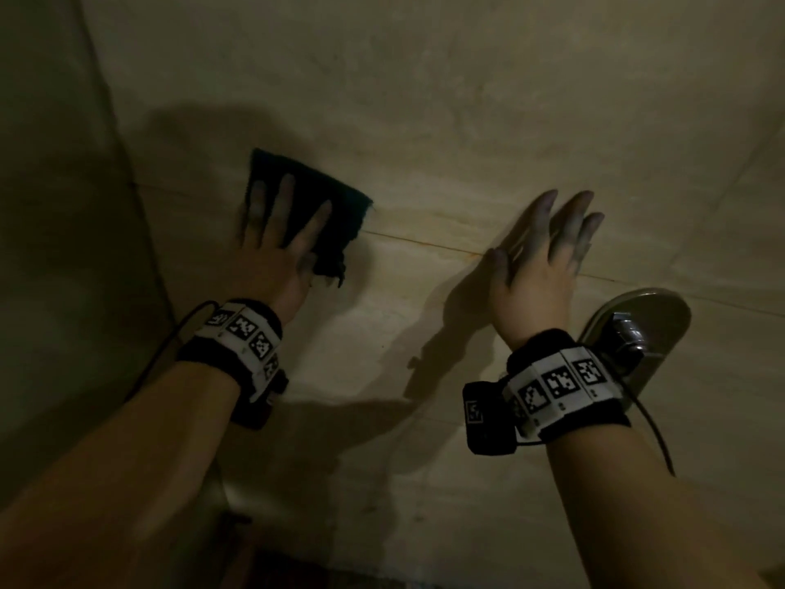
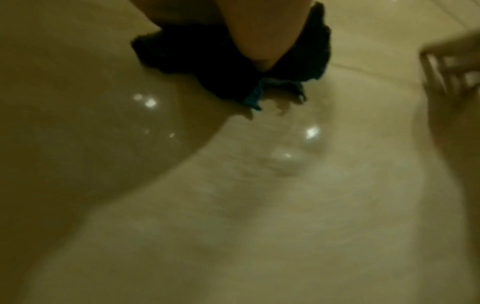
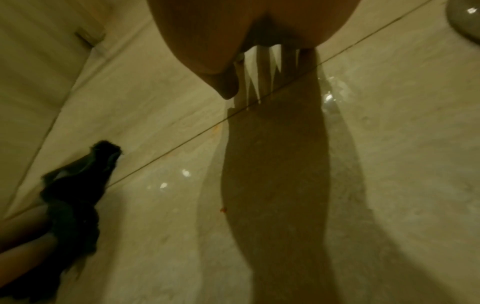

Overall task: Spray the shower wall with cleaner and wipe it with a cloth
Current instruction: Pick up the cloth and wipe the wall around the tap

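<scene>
Shower wall (image 1: pixel 424 99): beige tile, fills most of head view, thin grout line (image 1: pixel 424 244) running across btwn the two hands. Glossy wet-looking glints on tile in both wrist views; whether that is cleaner, can't tell. No spray bottle in any view.

Cloth (image 1: pixel 323 197): dark, flat against wall, left of centre, upper part above grout line. Lower edge ragged, hangs loose below palm.

Left hand (image 1: pixel 272 240): fingers straight + spread, pressing cloth onto tile. Grip state: flat-palm press, not curled round cloth. Left wrist view shows heel of hand on bunched cloth edge; blurred.

Right hand (image 1: pixel 539 252): flat, fingers extended, at or on bare wall right of cloth, well apart from it. Holds nothing; contact w/ tile looks likely from shadow, not certain.

Metal fitting (image 1: pixel 637 333): chrome plate w/ handle, just beside right wrist, lower right.

Judgement: step in hand = wiping. To do well:
- keep palm pressure even so whole cloth face contacts tile, not just fingertips
- overlap passes, work along grout line where discolouration sits
- tuck loose lower edge under palm; it may drag or fold
- right hand as brace only; keep wrist clear of fitting
</scene>
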`<state>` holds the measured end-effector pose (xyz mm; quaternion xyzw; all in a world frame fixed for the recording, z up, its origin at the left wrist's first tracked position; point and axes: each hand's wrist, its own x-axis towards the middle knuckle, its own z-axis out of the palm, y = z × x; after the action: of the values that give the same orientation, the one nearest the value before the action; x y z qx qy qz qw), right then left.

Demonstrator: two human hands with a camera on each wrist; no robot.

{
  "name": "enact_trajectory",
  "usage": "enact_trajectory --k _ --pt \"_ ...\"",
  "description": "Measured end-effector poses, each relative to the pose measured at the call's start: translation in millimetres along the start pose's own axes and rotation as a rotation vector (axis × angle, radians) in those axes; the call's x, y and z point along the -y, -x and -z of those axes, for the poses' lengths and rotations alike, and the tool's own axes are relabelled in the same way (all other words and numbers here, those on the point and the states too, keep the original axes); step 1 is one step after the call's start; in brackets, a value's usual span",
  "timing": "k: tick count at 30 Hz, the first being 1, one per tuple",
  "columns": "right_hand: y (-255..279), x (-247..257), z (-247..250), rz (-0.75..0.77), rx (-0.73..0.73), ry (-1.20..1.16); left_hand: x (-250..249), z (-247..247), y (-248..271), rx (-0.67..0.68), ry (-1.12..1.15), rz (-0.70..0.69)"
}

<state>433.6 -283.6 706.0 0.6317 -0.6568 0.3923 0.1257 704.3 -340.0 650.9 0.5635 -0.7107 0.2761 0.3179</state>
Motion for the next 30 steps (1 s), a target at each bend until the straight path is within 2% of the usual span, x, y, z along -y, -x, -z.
enact_trajectory --k 2,3,5,7,8,10,11,13,16,20,25,30 --pt "3.3 -2.1 -0.9 0.005 -0.028 -0.032 -15.1 2.2 1.2 0.016 0.104 0.162" --pt "5.1 -3.6 -1.3 0.004 -0.032 -0.042 -22.8 2.0 2.7 0.018 0.130 0.192" --pt "9.8 -5.8 -2.1 -0.003 -0.020 -0.062 -38.0 -0.9 7.3 0.007 0.109 0.149" --pt "14.4 -9.3 -4.6 -0.009 -0.002 -0.046 -49.7 -9.6 15.1 -0.007 0.066 -0.033" --pt "15.7 -9.9 -5.6 -0.004 0.000 -0.036 -54.3 -10.5 17.6 0.042 0.048 -0.125" --pt "19.1 -14.5 -5.9 0.012 0.019 0.003 -64.3 -13.9 22.4 0.271 0.068 -0.257" --pt "20.0 -17.6 -5.8 0.020 0.029 0.024 -66.8 -15.6 21.7 0.284 0.060 -0.346" --pt "20.9 -23.2 -4.5 0.045 0.043 0.046 -70.4 -24.9 19.1 0.162 -0.034 -0.575" --pt "21.2 -28.8 -1.3 0.082 0.029 0.035 -81.1 -37.4 17.9 0.137 -0.099 -0.701" --pt "22.0 -32.4 3.6 0.075 0.013 -0.011 -104.2 -31.0 8.7 0.108 -0.074 -0.739" --pt "22.1 -33.7 5.8 0.031 -0.006 -0.076 -118.5 -12.7 -17.8 0.016 0.062 -0.680" --pt "20.7 -30.5 9.9 -0.002 0.024 -0.160 -127.9 6.4 -43.7 -0.059 0.041 -0.622"
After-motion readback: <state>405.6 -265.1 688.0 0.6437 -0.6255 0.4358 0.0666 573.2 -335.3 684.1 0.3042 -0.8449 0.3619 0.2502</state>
